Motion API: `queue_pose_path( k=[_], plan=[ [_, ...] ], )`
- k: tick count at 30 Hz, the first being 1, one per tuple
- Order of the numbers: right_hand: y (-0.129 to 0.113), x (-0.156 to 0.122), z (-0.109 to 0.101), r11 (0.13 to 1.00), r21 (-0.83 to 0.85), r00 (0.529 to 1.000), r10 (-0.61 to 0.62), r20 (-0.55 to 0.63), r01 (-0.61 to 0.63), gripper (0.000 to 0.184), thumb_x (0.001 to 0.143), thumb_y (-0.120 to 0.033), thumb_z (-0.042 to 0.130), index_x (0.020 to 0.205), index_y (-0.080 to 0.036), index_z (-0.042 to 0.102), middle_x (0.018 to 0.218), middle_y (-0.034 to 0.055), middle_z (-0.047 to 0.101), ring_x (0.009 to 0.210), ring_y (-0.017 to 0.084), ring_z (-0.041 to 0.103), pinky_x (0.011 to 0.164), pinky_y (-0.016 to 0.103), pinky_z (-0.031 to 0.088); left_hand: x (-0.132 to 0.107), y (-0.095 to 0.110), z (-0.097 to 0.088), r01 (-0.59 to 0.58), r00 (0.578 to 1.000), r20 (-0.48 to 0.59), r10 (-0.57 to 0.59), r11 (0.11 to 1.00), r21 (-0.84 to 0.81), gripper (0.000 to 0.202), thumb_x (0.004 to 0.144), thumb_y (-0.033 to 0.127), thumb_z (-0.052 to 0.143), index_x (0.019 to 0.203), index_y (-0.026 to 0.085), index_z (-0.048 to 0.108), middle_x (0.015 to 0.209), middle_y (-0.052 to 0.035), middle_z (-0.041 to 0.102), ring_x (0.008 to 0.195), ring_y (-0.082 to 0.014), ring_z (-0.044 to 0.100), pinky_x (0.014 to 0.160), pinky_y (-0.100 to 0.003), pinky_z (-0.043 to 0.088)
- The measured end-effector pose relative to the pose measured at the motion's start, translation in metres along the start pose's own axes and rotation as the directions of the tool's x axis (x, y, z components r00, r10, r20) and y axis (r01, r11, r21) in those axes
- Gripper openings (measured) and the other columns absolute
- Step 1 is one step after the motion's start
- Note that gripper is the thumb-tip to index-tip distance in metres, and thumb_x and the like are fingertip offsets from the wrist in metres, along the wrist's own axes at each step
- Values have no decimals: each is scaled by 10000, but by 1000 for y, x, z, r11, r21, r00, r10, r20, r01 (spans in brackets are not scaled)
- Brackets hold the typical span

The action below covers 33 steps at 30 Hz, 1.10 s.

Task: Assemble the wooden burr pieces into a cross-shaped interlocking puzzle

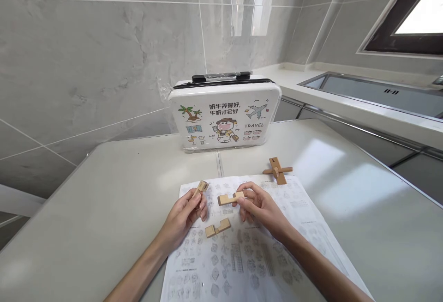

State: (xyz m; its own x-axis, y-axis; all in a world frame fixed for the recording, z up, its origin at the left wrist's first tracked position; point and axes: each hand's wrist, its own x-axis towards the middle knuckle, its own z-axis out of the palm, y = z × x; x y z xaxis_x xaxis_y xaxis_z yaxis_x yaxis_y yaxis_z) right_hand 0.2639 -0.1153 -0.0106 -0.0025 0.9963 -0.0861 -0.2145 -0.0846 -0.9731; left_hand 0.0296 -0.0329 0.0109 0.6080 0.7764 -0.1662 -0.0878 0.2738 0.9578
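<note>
My left hand (187,214) is closed around a small wooden puzzle block (201,187), held upright with a number on its end. My right hand (258,205) pinches a notched wooden bar (228,198) by its right end, holding it level just above a printed instruction sheet (249,256). A second notched wooden piece (217,228) lies on the sheet between my hands. An assembled wooden cross of pieces (277,170) rests at the sheet's far right corner.
A small white cartoon-printed suitcase (224,115) stands at the back of the grey table (104,191), against the tiled wall. To the right runs a counter with a steel sink (380,92) under a window.
</note>
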Motion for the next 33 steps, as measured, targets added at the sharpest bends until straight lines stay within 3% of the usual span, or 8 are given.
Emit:
queue_pose_path(
  k=[6,10,13,17,22,28,31,33],
  plan=[
    [4,-1,0,998,-47,999,-43,6,44,352,914,-481,761,1135,-248,620,713,-13,662,632,176,642,532,265,418,0,-4,1,84,996,34,-80,991,-103,395,1024,584,526,1032,193,584,715,27,473,560,-105,383,569,-281,375],
    [5,-2,2,986,-140,995,-99,-17,95,266,897,-392,784,1104,-249,697,785,5,705,717,209,713,681,335,516,-1,-4,4,129,991,51,-126,990,-65,471,1009,638,508,1018,176,595,679,23,505,514,-103,364,516,-270,334],
    [5,-3,4,982,-157,994,-107,-25,102,211,894,-366,784,1059,-256,711,809,8,719,717,211,726,674,335,521,-2,-2,7,154,987,49,-152,988,-28,492,1002,658,496,1000,176,590,645,35,497,483,-89,268,477,-252,248],
    [4,-3,4,986,-146,996,-90,-21,86,237,874,-368,805,1049,-240,710,791,10,729,696,203,720,619,307,498,-3,-2,8,158,986,40,-160,986,58,521,1021,675,431,967,178,579,552,75,379,502,-97,166,489,-249,167],
    [5,-3,3,989,-133,998,-70,3,70,282,884,-382,801,1080,-214,688,682,-6,704,661,191,702,605,289,484,-2,-4,2,186,973,127,-190,982,44,556,1031,668,426,791,173,511,633,81,257,542,-90,117,498,-253,136],
    [8,-2,4,993,-99,997,-62,41,65,279,899,-377,797,1096,-215,685,747,12,731,693,182,707,625,286,499,-6,-5,-1,230,948,237,-212,972,-52,411,1033,560,539,1197,184,571,769,57,275,563,-82,139,509,-239,131],
    [7,-2,4,998,-40,995,-54,81,58,268,898,-365,801,1095,-216,696,752,14,729,684,173,693,612,278,497,-8,-4,1,269,927,289,-239,961,-66,405,1037,536,548,1260,197,555,789,47,285,577,-82,156,520,-237,137],
    [7,-2,4,998,17,991,-68,112,67,253,885,-343,816,1086,-225,717,924,43,747,725,159,688,621,272,504,-9,-4,2,279,916,314,-251,959,-48,402,1030,552,555,1225,200,557,791,42,314,576,-80,164,516,-236,129]
  ],
)
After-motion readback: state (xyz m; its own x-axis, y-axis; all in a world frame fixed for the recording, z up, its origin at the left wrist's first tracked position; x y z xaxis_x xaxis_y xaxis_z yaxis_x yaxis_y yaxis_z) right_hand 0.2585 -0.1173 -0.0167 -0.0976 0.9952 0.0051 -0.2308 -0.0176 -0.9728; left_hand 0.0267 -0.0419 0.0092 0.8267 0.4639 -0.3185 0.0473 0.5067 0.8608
